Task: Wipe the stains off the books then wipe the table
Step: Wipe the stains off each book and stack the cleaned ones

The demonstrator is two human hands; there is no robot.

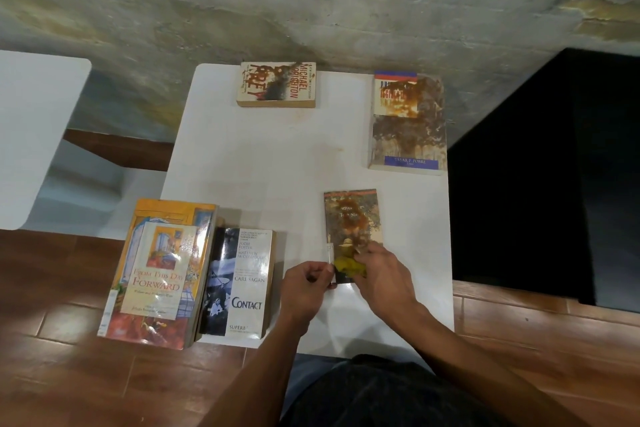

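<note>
**A:** While curled round a bunched yellow cloth (348, 267), bears down with the right hand (381, 270) on the near end of the small stained book (351, 218).

**B:** And with the left hand (304, 284)?

**A:** Pinches the book's near left edge between thumb and fingertips, probably to stop any sliding under the rubbing. Hard to tell through the blur whether lifting a clear cover flap or simply clamping the edge.

**B:** Why that book first?

**A:** Likely for being the closest stained one. Lies square to the body near the front edge of the white table (259, 166), within easy reach of both hands. Shows a brown blotch across the upper cover, not yet reached by the cloth.

**B:** Further out?

**A:** Two more stained books on the far side: Prey (277, 85) at the far edge, well apart from the large browned book (407, 121) along the right edge. Seemingly left for later.

**B:** And on the left?

**A:** From This Day Forward (156, 274) just beside Contact (239, 282) at the near left corner, overhanging the table edge. Both look clean, so perhaps parked there as finished, clear of the middle. Faint brownish smears on the bare tabletop, to be wiped last.
</note>
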